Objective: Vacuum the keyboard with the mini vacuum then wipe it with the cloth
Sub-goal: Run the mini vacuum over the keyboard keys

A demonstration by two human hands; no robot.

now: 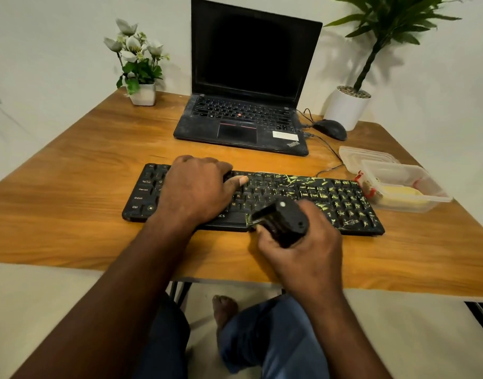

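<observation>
A black keyboard (341, 199) lies across the wooden table, its right half littered with yellow-green scraps. My left hand (196, 187) rests flat on the keyboard's left half, fingers spread over the keys. My right hand (303, 247) grips a small black mini vacuum (282, 221), tilted with its nozzle touching the keyboard's front edge near the middle. A yellow cloth (399, 192) lies inside a clear plastic box at the right end of the keyboard.
An open black laptop (243, 127) stands behind the keyboard, with a black mouse (330, 129) to its right. The clear plastic box (426, 199) and its lid (367, 157) sit at the right. Potted flowers (141, 94) and a white plant pot (345, 108) stand at the back.
</observation>
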